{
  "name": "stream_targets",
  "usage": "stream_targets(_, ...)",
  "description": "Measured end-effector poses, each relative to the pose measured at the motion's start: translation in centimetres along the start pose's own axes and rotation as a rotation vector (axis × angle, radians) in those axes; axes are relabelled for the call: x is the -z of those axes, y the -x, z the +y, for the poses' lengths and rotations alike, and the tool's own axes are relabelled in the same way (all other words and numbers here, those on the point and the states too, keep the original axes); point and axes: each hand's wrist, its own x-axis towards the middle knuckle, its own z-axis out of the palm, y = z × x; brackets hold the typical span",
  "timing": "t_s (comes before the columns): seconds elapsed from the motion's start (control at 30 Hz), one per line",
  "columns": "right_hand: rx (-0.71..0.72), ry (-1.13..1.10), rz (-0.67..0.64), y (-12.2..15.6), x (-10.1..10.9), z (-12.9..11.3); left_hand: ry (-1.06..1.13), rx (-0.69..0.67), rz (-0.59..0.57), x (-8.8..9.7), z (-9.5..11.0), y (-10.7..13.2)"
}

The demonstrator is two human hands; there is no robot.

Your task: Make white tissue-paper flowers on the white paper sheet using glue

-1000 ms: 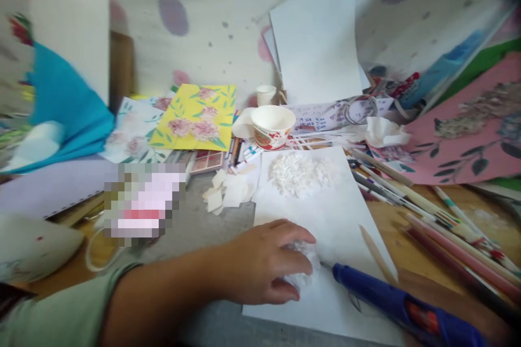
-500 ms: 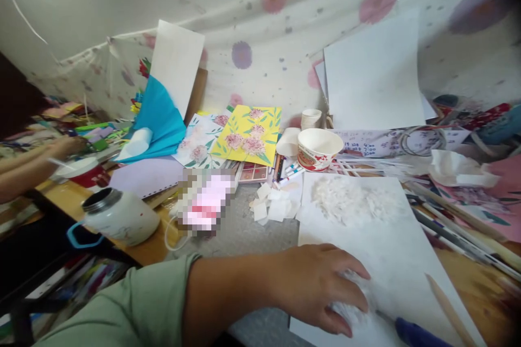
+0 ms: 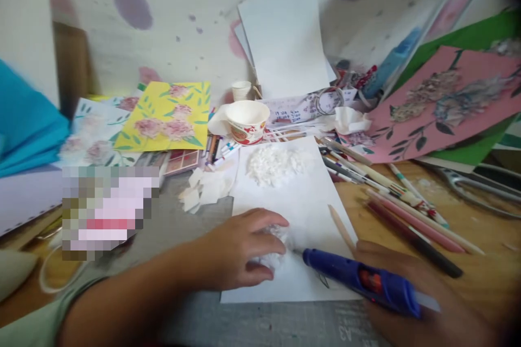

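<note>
On a white sheet of paper (image 3: 309, 195), my left hand (image 3: 236, 249) curls its fingers around a small cluster of white paper petals (image 3: 277, 236), which it partly covers. My right hand (image 3: 411, 293), blurred at the lower right, grips a blue glue gun (image 3: 358, 276). A whitish glue stick (image 3: 427, 302) pokes out of the gun's back. The gun's nozzle points left, close to the cluster; whether they touch I cannot tell. Between sheet and right hand lies a pointed wooden stick (image 3: 341, 227). Farther up the sheet is a larger heap of white petals (image 3: 272, 164).
Cut paper squares (image 3: 205, 187) lie left of the sheet. A paper bowl (image 3: 247, 119) stands behind it. Brushes and pens (image 3: 415, 217) spread over the right. Flower pictures on yellow card (image 3: 163, 143) and pink card (image 3: 439, 103) flank the workspace. Scissors (image 3: 468, 184) rest far right.
The view has swung to the right, so the glue gun and my right hand now show much more fully. My left hand stays around the petal cluster.
</note>
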Motion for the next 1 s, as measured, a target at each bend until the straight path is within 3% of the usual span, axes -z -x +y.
stream_targets(0.5, -0.021, -0.096, -0.015, 0.9, 0.4, 0.1, 0.007, 0.084, -0.052, -0.3, -0.4, 0.0)
stream_targets(0.7, 0.215, -0.007, -0.103, 0.1, 1.0, 1.2, 0.012, 0.082, -0.061, -0.5, -0.6, 0.2)
stream_targets(0.87, 0.042, -0.041, -0.024, 0.1, 0.6, 0.1, 0.014, 0.082, -0.053, -0.4, -0.4, 0.1)
stream_targets(1.0, 0.009, -0.092, -0.011, -0.3, 0.5, -0.6, 0.027, 0.082, -0.054, -0.3, -0.3, 0.1)
